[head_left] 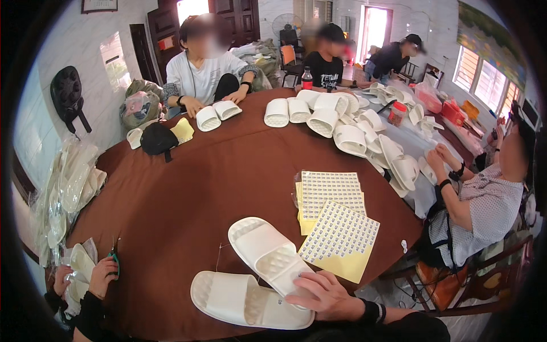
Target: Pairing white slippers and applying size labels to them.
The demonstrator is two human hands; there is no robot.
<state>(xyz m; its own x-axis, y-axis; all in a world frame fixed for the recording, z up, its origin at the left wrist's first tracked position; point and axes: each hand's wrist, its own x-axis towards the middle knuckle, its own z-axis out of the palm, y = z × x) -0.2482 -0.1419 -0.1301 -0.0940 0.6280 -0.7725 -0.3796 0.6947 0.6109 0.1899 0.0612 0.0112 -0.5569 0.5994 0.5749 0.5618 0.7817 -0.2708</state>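
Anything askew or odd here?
Mildly: the near sheet lies skewed over the back sheet, and the slipper heap at upper right is jumbled at mixed angles. The upper slipper, under the right hand, slants across the lower slipper. No spill visible.

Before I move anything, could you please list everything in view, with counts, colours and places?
Near slippers: two, white, near table edge, overlapping
Sticker sheets: at least two, white and yellow, right of centre
Tablecloth: one, brown, centre
Piled slippers: many, white, far right
Far slippers: two, white, far side
Cap: one, black, far left
Scissors: one, green-handled, left
Bagged slippers: several, white, left edge
Bottle: one, red-labelled, far side
Jar: one, red-lidded, beside the pile
Co-workers: at least five, variously dressed, around the room
Smaller background items: too unclear to count
Right hand: one, dark-banded wrist, touching upper near slipper
Left hand: not in view
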